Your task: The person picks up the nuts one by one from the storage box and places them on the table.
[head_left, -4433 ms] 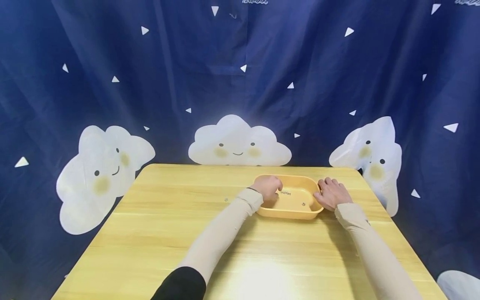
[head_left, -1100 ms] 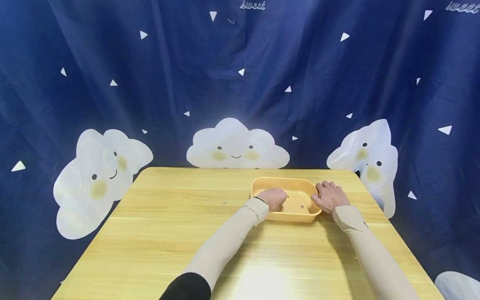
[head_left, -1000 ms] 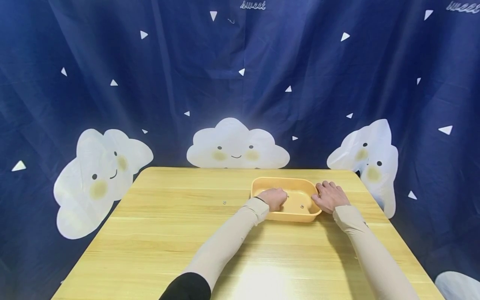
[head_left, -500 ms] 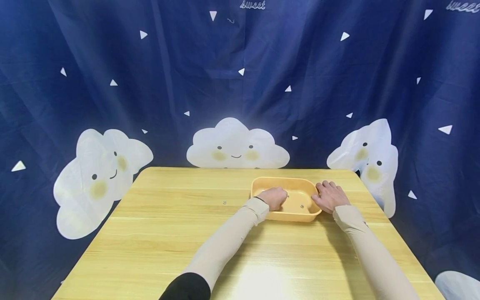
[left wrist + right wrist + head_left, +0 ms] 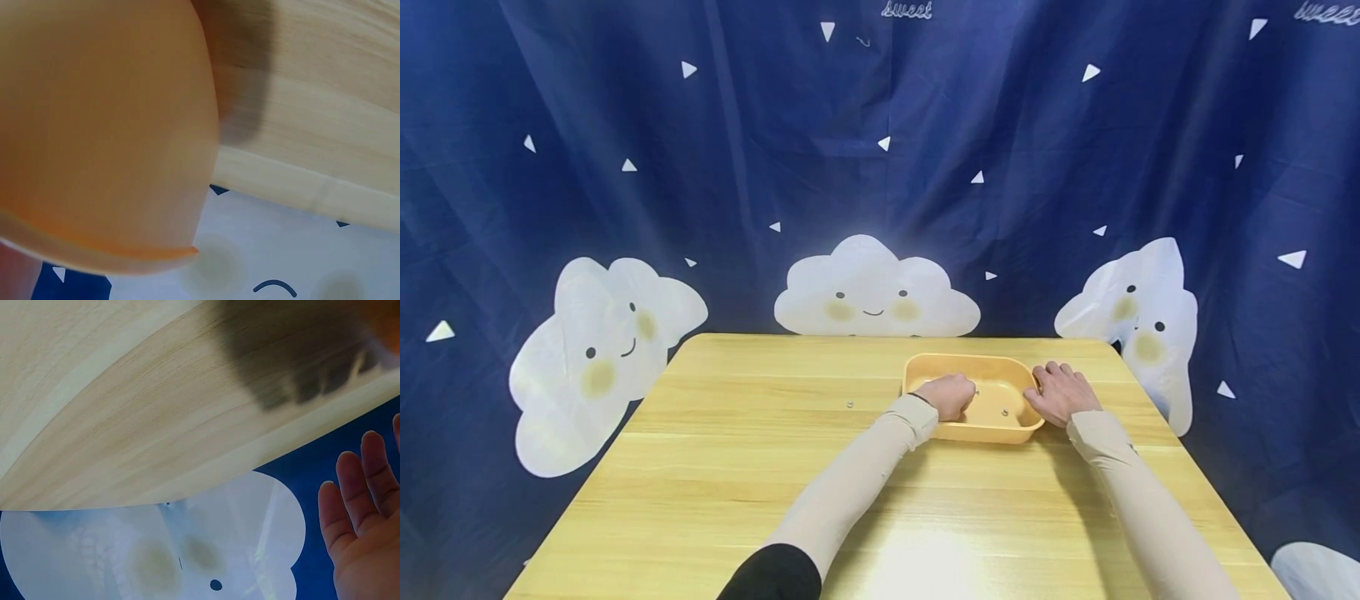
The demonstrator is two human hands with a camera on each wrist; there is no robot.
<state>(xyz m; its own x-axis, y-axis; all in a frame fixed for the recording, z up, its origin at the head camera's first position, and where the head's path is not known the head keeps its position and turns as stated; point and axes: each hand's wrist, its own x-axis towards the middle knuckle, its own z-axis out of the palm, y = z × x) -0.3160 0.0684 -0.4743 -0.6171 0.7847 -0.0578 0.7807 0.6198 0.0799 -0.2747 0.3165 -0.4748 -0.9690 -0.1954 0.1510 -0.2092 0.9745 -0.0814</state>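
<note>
A yellow oblong plastic bin [image 5: 992, 433] sits on the wooden table, a little right of the middle. My left hand [image 5: 946, 397] reaches down into its left half with fingers curled. The fingertips and whatever lies under them are hidden. My right hand [image 5: 1060, 395] lies at the bin's right end, thumb at the rim; the right wrist view shows its fingers [image 5: 353, 494] relaxed and fairly straight. Inside the bin a small shiny metal piece [image 5: 1005, 412] lies on the floor, and another tiny piece [image 5: 977, 392] shows beside my left hand. The left wrist view is mostly filled by the bin wall [image 5: 100, 125].
On the table [image 5: 737, 467], left of the bin, lies one more small metal piece [image 5: 850, 405]. The table's far edge runs close behind the bin. A dark blue curtain [image 5: 820, 167] with printed clouds hangs beyond it.
Since the earliest frame my left hand has lowered and moved slightly right within the bin, now covering most of a row of small metal pieces seen there. Over the last second nothing visibly moved.
</note>
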